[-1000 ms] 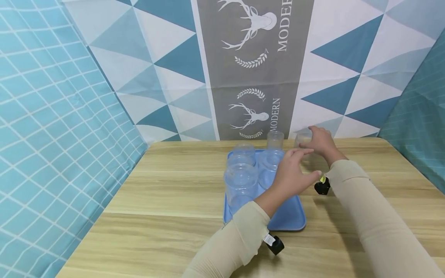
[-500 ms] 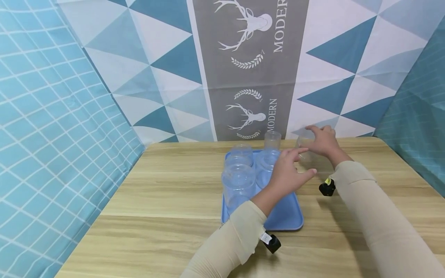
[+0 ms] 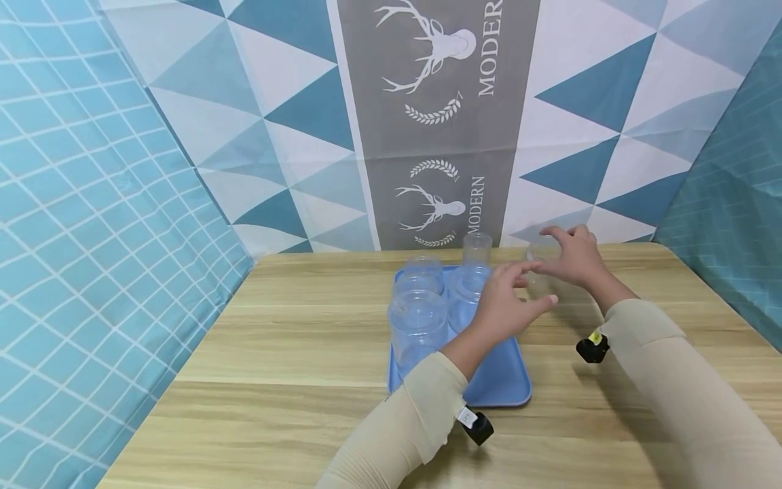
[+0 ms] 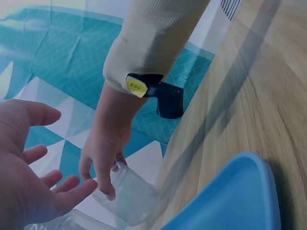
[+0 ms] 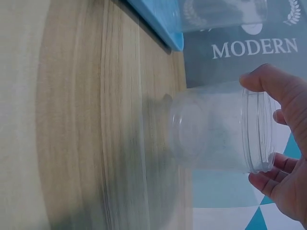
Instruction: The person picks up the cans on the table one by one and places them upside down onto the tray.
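My right hand [image 3: 574, 258] grips a clear plastic jar [image 5: 216, 129] by its threaded rim, thumb on one side and fingertips on the other. The jar stands to the right of the blue tray [image 3: 501, 380]; whether its base touches the table I cannot tell. On the tray are several similar clear jars, among them a front left jar [image 3: 418, 326] and a slim back jar [image 3: 476, 250]. Over the tray's right side hangs my left hand [image 3: 504, 299], thumb and fingers spread apart, holding nothing. It partly hides a jar [image 3: 466, 299] behind it.
The tray sits on a wooden table [image 3: 275, 353]. A patterned cloth [image 3: 440, 122] rises along the table's back edge. Blue gridded cloth [image 3: 91, 224] covers the left side and teal cloth [image 3: 733, 197] the right.
My right hand has moved a little to the right and carried the jar slightly with it. My left hand has hardly moved. The head view has shifted slightly.
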Tool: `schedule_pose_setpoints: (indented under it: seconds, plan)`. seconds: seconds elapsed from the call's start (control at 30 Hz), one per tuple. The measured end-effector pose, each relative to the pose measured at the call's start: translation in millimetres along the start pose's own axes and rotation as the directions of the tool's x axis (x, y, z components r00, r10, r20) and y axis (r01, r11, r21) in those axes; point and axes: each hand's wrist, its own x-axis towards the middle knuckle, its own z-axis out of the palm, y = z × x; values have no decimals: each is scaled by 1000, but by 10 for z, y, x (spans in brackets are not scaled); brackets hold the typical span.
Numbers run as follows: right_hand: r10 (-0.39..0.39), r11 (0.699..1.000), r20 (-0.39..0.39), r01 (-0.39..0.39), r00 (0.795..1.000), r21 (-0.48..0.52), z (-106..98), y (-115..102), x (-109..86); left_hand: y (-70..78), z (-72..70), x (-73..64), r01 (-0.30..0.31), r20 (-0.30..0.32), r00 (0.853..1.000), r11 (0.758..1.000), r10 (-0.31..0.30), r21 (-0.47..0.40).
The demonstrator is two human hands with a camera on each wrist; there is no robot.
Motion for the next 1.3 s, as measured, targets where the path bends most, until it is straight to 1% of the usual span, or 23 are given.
schedule_pose_setpoints:
  seconds: [0.07, 0.1, 0.17, 0.23, 0.33, 0.47, 0.53, 0.6, 0.83, 1.03, 1.17, 1.27, 1.3]
  plan:
    - [-6, 1000, -18, 6, 1000, 5, -16, -9, -38, -9, 7, 8, 27, -2, 1000, 995, -27, -95]
    - [-8, 1000, -25, 8, 1000, 10, -26, -11, -57, -13, 11, 13, 43, -3, 999, 989, -43, -143]
    - [-5, 1000, -35, 6, 999, 23, -52, -19, -99, -26, 20, 24, 70, -5, 997, 970, -73, -232]
    - [6, 999, -37, -4, 999, 41, -89, -24, -145, -38, 25, 35, 94, 0, 995, 949, -99, -301]
    - [17, 998, -37, -15, 999, 65, -151, -14, -213, -51, 22, 49, 115, 17, 993, 900, -119, -421]
    - [7, 997, -58, -2, 998, 81, -235, 26, -296, -50, 16, 64, 129, 33, 991, 828, -132, -546]
    - [5, 996, -66, 1, 998, 95, -276, 43, -337, -46, 22, 68, 132, 31, 990, 807, -140, -576]
    - [3, 994, -72, 5, 997, 105, -315, 55, -377, -46, 34, 66, 139, 30, 988, 792, -151, -594]
    - [-10, 991, -78, 21, 997, 136, -426, 61, -508, -65, 96, 64, 148, 20, 984, 758, -175, -636]
    - [-34, 991, -88, 45, 996, 125, -508, 53, -606, -59, 135, 56, 146, 4, 981, 725, -193, -673]
    - [-71, 985, -109, 87, 992, 146, -599, 31, -683, -45, 143, 54, 151, 19, 980, 684, -197, -714]
    - [-99, 980, -141, 121, 985, 159, -689, 22, -742, -33, 142, 52, 161, 43, 980, 641, -196, -751]
    - [-105, 978, -151, 130, 983, 165, -721, 20, -762, -31, 140, 52, 165, 53, 980, 623, -194, -765]
